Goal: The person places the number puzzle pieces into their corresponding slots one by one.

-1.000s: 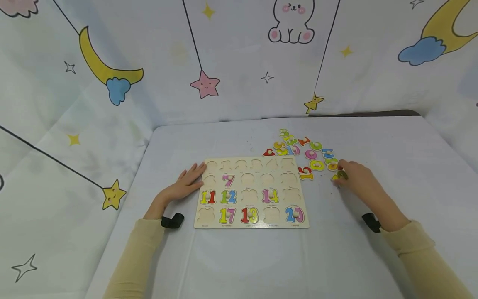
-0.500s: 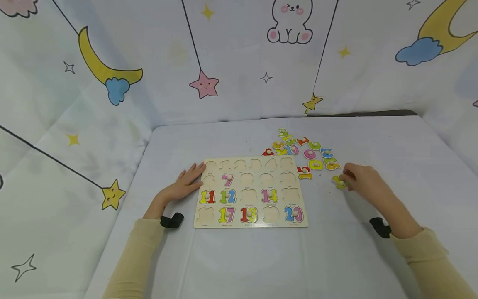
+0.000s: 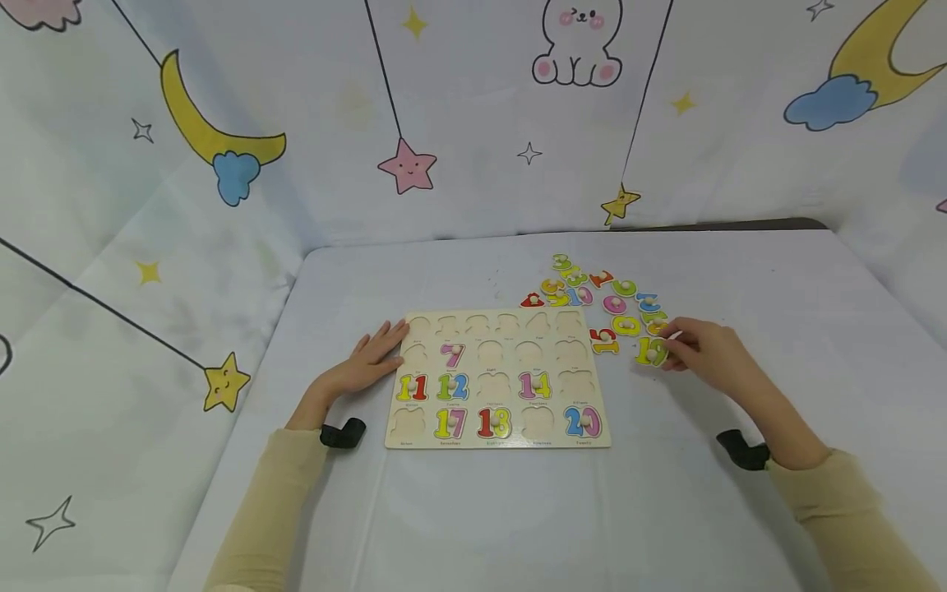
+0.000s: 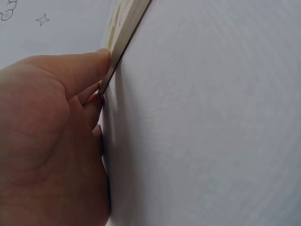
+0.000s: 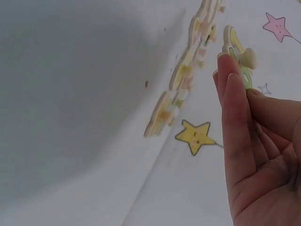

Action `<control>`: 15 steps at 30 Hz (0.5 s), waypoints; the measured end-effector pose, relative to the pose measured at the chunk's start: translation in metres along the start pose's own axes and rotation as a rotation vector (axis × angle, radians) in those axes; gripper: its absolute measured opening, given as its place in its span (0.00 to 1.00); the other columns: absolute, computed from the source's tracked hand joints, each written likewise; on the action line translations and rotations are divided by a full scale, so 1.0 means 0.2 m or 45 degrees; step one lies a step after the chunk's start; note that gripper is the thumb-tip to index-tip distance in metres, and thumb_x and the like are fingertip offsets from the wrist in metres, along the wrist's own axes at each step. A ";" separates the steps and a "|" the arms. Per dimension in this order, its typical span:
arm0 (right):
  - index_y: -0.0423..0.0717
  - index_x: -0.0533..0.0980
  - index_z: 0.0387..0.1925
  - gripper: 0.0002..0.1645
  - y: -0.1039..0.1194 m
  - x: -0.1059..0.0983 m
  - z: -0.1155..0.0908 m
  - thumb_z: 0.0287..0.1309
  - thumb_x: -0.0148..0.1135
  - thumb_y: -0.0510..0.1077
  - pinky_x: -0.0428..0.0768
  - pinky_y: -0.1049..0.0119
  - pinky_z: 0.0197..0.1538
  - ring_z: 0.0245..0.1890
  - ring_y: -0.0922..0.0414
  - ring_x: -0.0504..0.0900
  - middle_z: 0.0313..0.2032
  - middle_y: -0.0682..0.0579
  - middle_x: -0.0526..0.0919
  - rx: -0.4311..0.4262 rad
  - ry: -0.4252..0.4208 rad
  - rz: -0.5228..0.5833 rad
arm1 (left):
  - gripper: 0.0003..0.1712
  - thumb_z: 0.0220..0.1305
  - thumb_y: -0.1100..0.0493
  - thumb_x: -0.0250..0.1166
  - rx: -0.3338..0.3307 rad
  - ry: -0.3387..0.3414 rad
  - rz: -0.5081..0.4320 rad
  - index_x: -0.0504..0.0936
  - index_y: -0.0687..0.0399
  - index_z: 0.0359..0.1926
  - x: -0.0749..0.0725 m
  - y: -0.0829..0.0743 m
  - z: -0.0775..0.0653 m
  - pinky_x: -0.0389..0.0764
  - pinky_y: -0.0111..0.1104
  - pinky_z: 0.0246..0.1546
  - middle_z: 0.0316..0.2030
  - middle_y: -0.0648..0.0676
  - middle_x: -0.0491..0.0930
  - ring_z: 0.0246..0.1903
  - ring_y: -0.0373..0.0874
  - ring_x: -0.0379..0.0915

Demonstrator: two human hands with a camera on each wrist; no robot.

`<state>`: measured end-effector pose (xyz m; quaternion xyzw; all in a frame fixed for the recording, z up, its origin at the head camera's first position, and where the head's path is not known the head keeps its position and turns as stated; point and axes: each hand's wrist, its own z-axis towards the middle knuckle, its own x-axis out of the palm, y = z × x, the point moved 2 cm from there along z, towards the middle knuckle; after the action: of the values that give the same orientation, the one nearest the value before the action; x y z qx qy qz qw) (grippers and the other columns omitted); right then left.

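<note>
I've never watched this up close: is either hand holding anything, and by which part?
The right hand pinches a yellow-and-green number piece by its edge, not its knob. The left hand merely touches the board.

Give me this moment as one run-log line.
Left hand: touches left edge of board | right hand: pinches yellow-green piece | board: partly filled | loose pieces: beyond and right of board

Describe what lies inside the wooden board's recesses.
Seven number pieces lie in the wooden board, including the 7, 14 and 20; its top row of recesses holds none. The recess floors beneath those pieces are covered, so they cannot be seen.
</note>
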<state>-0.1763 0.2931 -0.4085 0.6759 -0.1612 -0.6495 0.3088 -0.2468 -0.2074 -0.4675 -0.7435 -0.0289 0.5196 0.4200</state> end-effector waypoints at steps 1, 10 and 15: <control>0.32 0.74 0.42 0.09 0.01 0.02 0.01 0.64 0.57 0.36 0.81 0.62 0.30 0.25 0.52 0.82 0.26 0.50 0.82 0.004 0.011 0.034 | 0.36 0.72 0.53 0.49 0.000 0.001 -0.003 0.44 0.57 0.73 0.00 0.00 0.00 0.26 0.49 0.64 0.72 0.56 0.39 0.70 0.52 0.25; 0.34 0.75 0.41 0.08 0.19 0.21 0.13 0.63 0.57 0.35 0.82 0.61 0.32 0.25 0.51 0.82 0.24 0.51 0.81 -0.024 0.090 0.217 | 0.36 0.73 0.52 0.49 -0.013 0.010 -0.003 0.43 0.55 0.73 -0.01 0.00 0.00 0.27 0.48 0.64 0.72 0.55 0.38 0.70 0.50 0.25; 0.36 0.76 0.40 0.06 0.29 0.29 0.18 0.63 0.57 0.35 0.81 0.65 0.31 0.25 0.53 0.82 0.24 0.52 0.81 -0.077 0.133 0.238 | 0.36 0.72 0.53 0.50 0.007 0.000 -0.004 0.44 0.57 0.73 -0.01 -0.01 0.00 0.26 0.49 0.63 0.72 0.56 0.39 0.70 0.52 0.25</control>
<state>-0.1943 0.2055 -0.4164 0.6813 -0.1875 -0.5862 0.3963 -0.2460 -0.2072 -0.4650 -0.7423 -0.0287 0.5190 0.4229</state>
